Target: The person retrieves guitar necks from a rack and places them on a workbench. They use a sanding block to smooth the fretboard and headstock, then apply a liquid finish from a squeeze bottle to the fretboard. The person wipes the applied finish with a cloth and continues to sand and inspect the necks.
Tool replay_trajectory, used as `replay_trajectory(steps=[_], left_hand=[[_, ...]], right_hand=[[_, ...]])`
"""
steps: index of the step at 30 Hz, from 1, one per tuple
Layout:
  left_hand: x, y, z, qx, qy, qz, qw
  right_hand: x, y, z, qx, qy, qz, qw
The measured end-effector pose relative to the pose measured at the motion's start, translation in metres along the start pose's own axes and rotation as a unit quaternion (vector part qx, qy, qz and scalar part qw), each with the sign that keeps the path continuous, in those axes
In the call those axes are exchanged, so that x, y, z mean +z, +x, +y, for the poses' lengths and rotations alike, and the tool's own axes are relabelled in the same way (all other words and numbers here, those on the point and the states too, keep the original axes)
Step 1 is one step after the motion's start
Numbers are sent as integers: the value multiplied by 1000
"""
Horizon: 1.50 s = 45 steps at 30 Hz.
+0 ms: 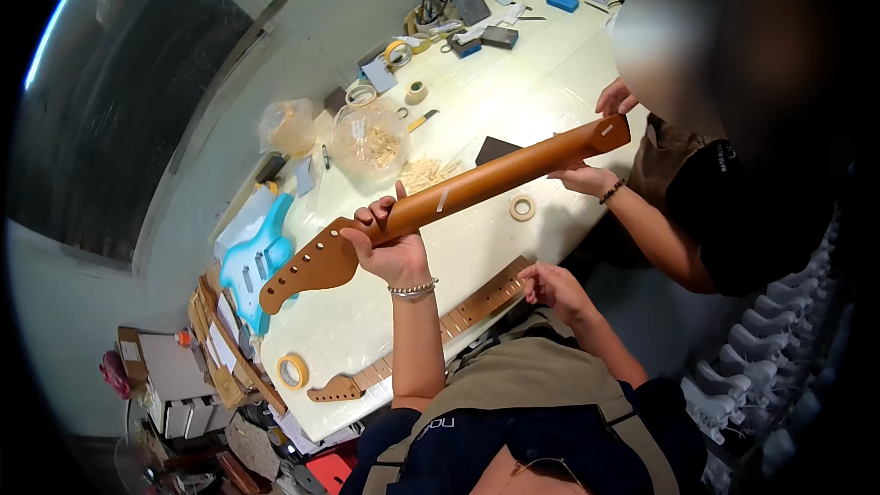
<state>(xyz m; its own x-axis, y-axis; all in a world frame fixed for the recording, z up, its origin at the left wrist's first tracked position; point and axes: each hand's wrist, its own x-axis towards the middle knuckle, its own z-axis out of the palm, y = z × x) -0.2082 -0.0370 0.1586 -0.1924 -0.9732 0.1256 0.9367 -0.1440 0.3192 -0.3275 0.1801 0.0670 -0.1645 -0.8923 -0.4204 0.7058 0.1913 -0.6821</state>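
My left hand [394, 252] is closed round a brown wooden guitar neck [486, 185], just behind its headstock. The neck is raised over the table and slants up to the right, its rounded back showing, with tuner holes in the headstock and small pale strips stuck on it. Near its heel, a co-worker's two hands are at the neck, one hand [587, 180] beneath it and the other [617, 98] by the end. My right hand [556, 293] has its fingers loosely bent and apart, beside the end of a second neck [467, 310] lying fretboard up at the table's near edge.
A blue guitar body [252, 261] stands at the left. On the pale table [550, 64] are tape rolls [522, 208], a bag of small wooden pieces [369, 142], a yellow knife [423, 120] and sanding blocks [498, 37]. White stands [747, 376] line the right.
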Motion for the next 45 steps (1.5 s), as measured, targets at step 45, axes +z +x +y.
replay_trajectory(steps=[45], left_hand=[[-77,-117,263,366,361,345,785]], right_hand=[[54,19,-29,150,-292,13,945]])
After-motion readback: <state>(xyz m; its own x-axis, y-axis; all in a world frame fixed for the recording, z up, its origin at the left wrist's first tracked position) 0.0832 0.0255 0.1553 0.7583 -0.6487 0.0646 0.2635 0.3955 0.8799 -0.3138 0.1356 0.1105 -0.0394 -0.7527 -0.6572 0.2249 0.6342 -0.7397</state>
